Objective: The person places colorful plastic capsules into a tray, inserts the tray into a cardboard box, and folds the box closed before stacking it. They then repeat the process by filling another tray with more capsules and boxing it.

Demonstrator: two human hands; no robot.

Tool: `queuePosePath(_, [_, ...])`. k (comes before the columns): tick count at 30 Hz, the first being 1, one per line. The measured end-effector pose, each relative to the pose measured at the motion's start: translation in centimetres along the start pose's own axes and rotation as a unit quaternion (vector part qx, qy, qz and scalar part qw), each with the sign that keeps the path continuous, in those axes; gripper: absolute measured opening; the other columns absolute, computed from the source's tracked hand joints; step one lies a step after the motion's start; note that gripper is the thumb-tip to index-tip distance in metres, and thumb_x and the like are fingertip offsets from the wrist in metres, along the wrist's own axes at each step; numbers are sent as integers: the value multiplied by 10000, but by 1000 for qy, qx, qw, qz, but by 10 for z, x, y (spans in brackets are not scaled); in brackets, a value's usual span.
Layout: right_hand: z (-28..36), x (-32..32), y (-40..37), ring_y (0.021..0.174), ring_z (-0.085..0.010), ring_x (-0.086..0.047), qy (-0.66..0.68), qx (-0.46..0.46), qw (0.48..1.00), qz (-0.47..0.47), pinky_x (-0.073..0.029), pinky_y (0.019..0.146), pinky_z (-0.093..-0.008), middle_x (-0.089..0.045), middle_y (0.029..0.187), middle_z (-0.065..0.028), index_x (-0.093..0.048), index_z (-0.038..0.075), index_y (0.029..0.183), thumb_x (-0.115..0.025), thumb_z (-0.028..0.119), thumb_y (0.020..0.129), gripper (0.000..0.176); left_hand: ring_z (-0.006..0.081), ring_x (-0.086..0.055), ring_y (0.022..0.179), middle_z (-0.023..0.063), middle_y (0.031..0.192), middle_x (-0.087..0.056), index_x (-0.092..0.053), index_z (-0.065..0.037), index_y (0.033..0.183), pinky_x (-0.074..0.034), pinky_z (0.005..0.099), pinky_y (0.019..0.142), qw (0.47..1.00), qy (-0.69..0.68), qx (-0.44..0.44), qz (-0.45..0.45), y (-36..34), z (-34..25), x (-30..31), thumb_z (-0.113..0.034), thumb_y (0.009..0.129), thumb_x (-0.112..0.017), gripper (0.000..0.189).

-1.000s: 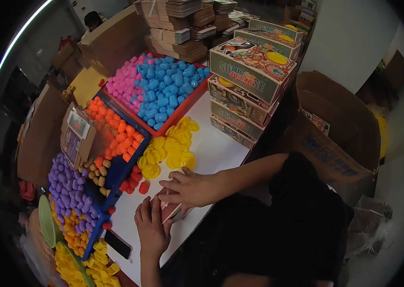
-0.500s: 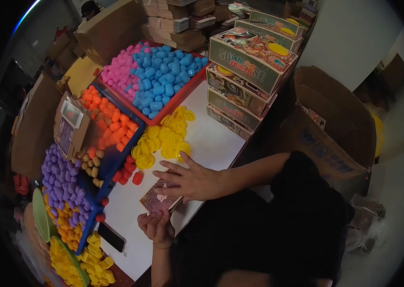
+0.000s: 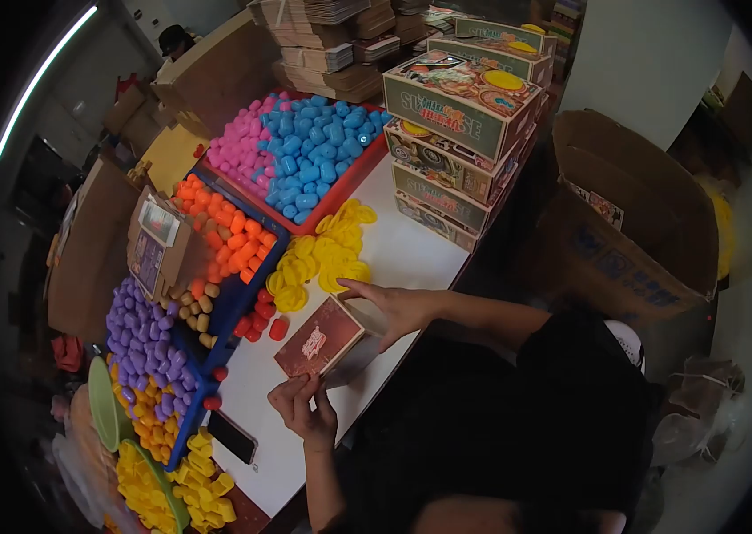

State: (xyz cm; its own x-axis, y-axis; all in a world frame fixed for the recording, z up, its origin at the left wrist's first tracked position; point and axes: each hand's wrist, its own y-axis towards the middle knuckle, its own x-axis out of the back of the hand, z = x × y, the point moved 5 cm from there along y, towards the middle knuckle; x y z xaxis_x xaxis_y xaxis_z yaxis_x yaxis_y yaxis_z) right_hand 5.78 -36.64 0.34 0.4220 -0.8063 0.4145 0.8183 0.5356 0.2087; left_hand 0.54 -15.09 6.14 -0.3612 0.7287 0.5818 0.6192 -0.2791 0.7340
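Box (image 3: 319,339), one, since the earlier frame turning on the table (image 3: 411,262) and showing a ruddy lettered face plus more of its pale side; right hand (image 3: 398,310), one, shifting off that box's top to its two o'clock side. Right hand: opening broadly, fingers spreading, one reaching out along the far edge; whether the others are pressing the side, cannot tell. Left hand (image 3: 303,408), one, at six o'clock, closing finger and thumb in a narrow pinch on the box's near edge. Step in hand, as judged: turning and squaring the box between both hands. Next move, as judged: calling for a steady near pinch and light, even support on the far side, the panels seeming liable to skew. Surroundings, by clock from the box: yellow discs (image 3: 331,255), heaping at twelve; printed boxes (image 3: 450,120), stacking at one; red pieces (image 3: 277,330), lying at ten; orange pieces (image 3: 238,241), filling part of a blue tray (image 3: 242,300) at eleven; purple pieces (image 3: 140,334), piling at nine; phone (image 3: 232,437), resting between seven and eight.
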Motion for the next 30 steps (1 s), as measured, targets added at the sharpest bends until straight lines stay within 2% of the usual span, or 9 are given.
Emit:
queuePosePath(4, [-34, -29, 1, 1242, -304, -370, 30, -30, 998, 53, -325, 1024, -368, -349, 1341, -192, -150, 18, 1383, -814, 210, 584, 1056, 253, -543, 852, 82, 841, -588, -588, -43, 799, -441, 339, 786, 999, -29, 20, -41, -7, 15, 3, 44, 672, -703, 192])
queuePosePath(7, [-14, -31, -3, 1127, -295, -462, 45, -39, 998, 6, -382, 960, -384, -466, 1196, -156, -328, 10, 1294, -794, 220, 589, 871, 236, -522, 972, 135, 1065, -519, -521, -10, 965, -443, 330, 845, 989, -108, 85, -58, -19, 44, 2, 40, 774, -623, 222])
queuePosePath(9, [36, 9, -16, 1068, -295, -476, -127, 14, 980, -155, -402, 920, -368, -475, 1154, -152, -378, 54, 1285, -784, 239, 583, 832, 203, -496, 1020, 134, 1205, -460, -475, -20, 1082, -423, 316, 877, 977, -136, 146, -69, -17, 61, 1, 1, 834, -575, 268])
queuePosePath(12, [81, 36, -50, 1003, -296, -469, -301, -34, 937, -175, -400, 856, -368, -465, 1143, -151, -422, 124, 1295, -771, 230, 563, 817, 228, -500, 1042, 139, 1212, -455, -506, -16, 1052, -429, 307, 854, 954, -185, 221, -88, -10, 60, -3, -24, 817, -606, 255])
queuePosePath(14, [86, 33, -70, 966, -280, -449, -587, -103, 765, -244, -392, 802, -382, -453, 1146, -129, -460, 174, 1281, -716, 208, 608, 721, 210, -522, 987, 142, 1201, -471, -499, -18, 1064, -440, 300, 825, 952, -190, 222, -91, -12, 62, -3, -45, 821, -612, 269])
queuePosePath(17, [43, 10, -80, 1005, -278, -435, -656, -182, 698, -223, -397, 792, -388, -424, 1139, -113, -447, 126, 1299, -681, 232, 658, 690, 207, -543, 921, 143, 1142, -513, -509, -18, 1055, -454, 297, 786, 958, -183, 210, -63, -15, 66, -2, -35, 814, -614, 263])
queuePosePath(20, [2, -33, -70, 983, -268, -438, -621, -169, 753, -138, -393, 790, -385, -433, 1124, -112, -440, 109, 1302, -586, 164, 737, 587, 238, -557, 913, 158, 1061, -554, -533, -7, 1008, -465, 305, 766, 974, -86, 198, -64, -33, 69, 24, -1, 797, -608, 225])
queuePosePath(23, [-4, -21, -51, 957, -256, -453, -623, -151, 745, -182, -425, 760, -394, -454, 1093, -99, -467, 87, 1272, -517, 121, 769, 507, 279, -551, 988, 159, 1064, -557, -545, 7, 1009, -447, 338, 833, 971, 110, 191, -95, -67, 82, 82, 22, 779, -625, 243])
queuePosePath(30, [-26, 21, -45, 1014, -266, -429, -539, -210, 793, -189, -439, 788, -428, -420, 1139, -87, -439, 79, 1295, -566, 114, 742, 569, 281, -559, 943, 156, 1056, -563, -570, 13, 1042, -481, 347, 760, 811, 507, 214, -197, -169, 63, 248, -97, 803, -650, 275])
